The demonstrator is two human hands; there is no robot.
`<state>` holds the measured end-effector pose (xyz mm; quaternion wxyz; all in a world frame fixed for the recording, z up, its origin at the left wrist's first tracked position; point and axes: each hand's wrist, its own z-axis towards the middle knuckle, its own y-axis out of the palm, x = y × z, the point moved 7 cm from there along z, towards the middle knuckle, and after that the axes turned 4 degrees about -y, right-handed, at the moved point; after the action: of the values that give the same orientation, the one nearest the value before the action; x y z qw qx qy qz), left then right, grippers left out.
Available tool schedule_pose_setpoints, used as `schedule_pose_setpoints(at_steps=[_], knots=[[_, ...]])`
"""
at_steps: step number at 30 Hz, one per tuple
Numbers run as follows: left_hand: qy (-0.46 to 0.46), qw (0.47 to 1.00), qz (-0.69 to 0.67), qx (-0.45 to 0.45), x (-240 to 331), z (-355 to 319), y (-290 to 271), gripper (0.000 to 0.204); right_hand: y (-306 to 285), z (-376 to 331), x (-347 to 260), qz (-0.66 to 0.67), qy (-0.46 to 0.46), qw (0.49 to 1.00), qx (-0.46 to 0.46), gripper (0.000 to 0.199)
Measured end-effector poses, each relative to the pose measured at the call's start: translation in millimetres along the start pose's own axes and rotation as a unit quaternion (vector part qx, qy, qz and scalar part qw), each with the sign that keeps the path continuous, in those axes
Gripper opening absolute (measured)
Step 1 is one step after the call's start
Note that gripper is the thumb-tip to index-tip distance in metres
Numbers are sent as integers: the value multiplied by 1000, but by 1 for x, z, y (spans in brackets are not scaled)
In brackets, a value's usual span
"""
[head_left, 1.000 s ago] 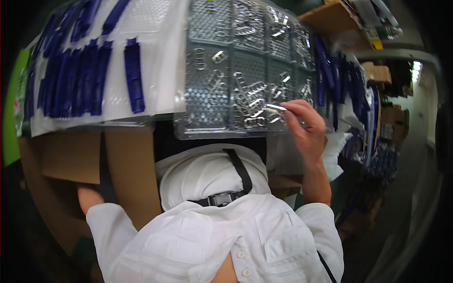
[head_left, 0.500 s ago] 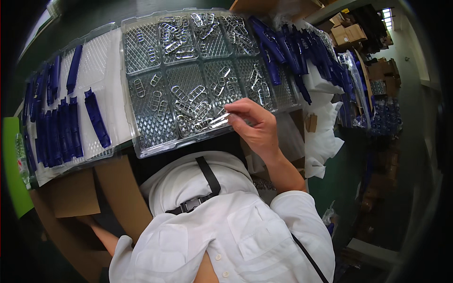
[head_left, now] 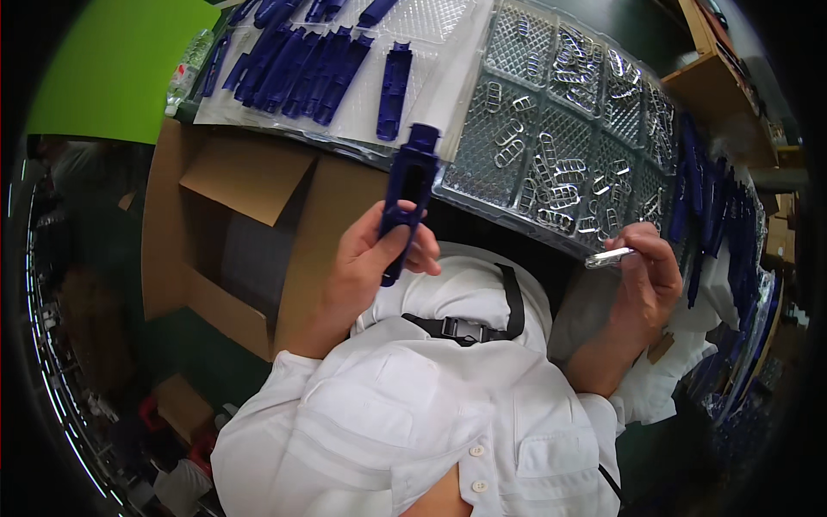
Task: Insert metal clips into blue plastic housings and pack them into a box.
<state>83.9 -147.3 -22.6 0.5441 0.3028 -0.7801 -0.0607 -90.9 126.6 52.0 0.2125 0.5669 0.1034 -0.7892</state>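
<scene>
My left hand is closed round a long dark-blue plastic housing, held upright above my lap, its slotted side showing. Between the thumb and fingers of my right hand is a small shiny metal frame, seen nearly edge-on. Both hands are apart, the right one close to the near edge of a clear compartment tray. That tray holds many loose chrome frames with slotted openings.
Left of the tray, more blue housings lie in rows on white sheeting. An open cardboard box stands below them. Further blue parts are heaped at the right. A plastic bottle lies by a green panel.
My left hand has come up out of the cardboard box with a blue housing. The right hand has drawn back from the tray with the metal frame. The view has swung left.
</scene>
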Motion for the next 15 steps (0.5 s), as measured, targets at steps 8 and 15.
schedule_pose_setpoints(at_steps=[8,15], knots=[[-61,969,67,-229,-35,44,79,34,65,17,-34,-334,-134,932,-37,18],[-28,961,109,-253,-37,48,87,32,67,14,-18,-386,-55,917,-81,18]])
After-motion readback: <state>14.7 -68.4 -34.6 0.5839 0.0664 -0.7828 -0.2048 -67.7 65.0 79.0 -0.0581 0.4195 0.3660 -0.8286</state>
